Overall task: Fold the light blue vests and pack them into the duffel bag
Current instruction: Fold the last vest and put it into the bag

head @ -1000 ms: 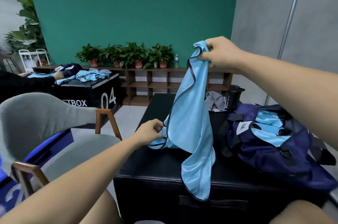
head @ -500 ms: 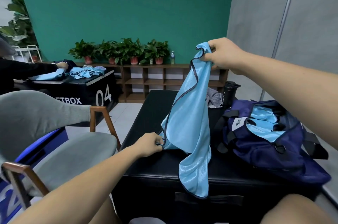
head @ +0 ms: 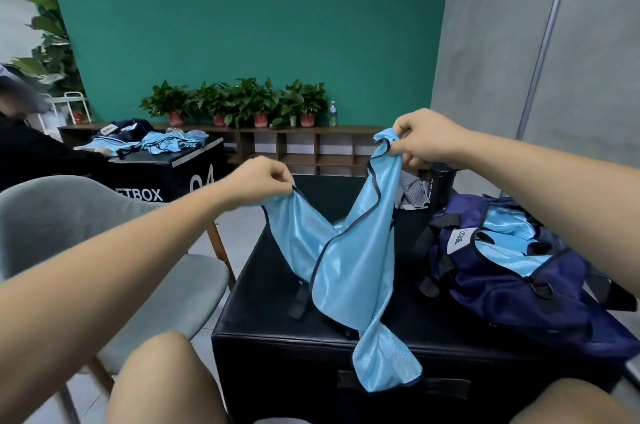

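While left hand (head: 258, 181) and right hand (head: 426, 136) pinch the vest (head: 356, 267), its tail overhangs the box (head: 263, 312).

This looks like a gym or a sports training room. Two black padded boxes stand on a tiled floor; the far box (head: 194, 177) carries the print "04" and the letters "ETBOX". Blue vests (head: 173, 141) lie on it, and a bag (head: 519, 295) lies on the near box (head: 277, 337). Behind are a green wall (head: 242, 25) and a low shelf (head: 311, 150) with potted plants (head: 249, 98).
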{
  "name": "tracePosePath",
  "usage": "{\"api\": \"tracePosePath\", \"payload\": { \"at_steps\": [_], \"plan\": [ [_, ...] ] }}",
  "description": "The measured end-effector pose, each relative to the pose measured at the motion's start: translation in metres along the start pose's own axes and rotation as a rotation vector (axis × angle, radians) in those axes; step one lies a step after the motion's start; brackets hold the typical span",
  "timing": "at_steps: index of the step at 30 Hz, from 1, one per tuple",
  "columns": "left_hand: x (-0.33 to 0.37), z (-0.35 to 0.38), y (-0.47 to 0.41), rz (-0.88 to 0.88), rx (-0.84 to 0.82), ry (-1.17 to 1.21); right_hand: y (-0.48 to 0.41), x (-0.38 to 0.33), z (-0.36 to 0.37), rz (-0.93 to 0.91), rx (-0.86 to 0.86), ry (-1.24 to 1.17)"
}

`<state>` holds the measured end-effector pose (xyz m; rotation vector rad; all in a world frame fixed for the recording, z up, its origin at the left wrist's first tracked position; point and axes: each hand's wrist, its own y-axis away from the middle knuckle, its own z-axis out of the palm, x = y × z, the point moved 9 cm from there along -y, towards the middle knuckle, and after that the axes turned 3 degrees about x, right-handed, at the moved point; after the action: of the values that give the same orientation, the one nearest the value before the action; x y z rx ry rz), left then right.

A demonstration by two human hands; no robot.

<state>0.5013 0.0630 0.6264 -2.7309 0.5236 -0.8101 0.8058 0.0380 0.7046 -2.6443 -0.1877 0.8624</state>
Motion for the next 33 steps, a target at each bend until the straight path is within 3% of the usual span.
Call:
{"api": "tracePosePath", "payload": {
  "at_steps": [5, 11, 13, 21, 26, 33],
  "plan": [
    [0.057, -0.042, -0.010, 0.085, 0.020, 0.011, 0.009, -0.035, 0.011, -0.136, 0.026, 0.112],
    [0.112, -0.047, -0.013, 0.169, -0.027, 0.063, 0.027, -0.078, 0.060, -0.192, -0.230, -0.291],
    [0.120, -0.046, -0.011, 0.173, -0.060, 0.103, 0.027, -0.080, 0.067, -0.191, -0.235, -0.350],
    [0.094, -0.059, -0.015, 0.032, -0.056, 0.182, 0.037, -0.071, 0.053, -0.286, -0.119, -0.041],
    [0.084, -0.074, -0.017, -0.077, 0.036, 0.247, 0.046, -0.061, 0.063, -0.302, -0.278, 0.098],
    [0.113, -0.063, -0.021, -0.074, 0.046, 0.260, 0.040, -0.095, 0.055, -0.184, -0.226, -0.461]
  ]
}}
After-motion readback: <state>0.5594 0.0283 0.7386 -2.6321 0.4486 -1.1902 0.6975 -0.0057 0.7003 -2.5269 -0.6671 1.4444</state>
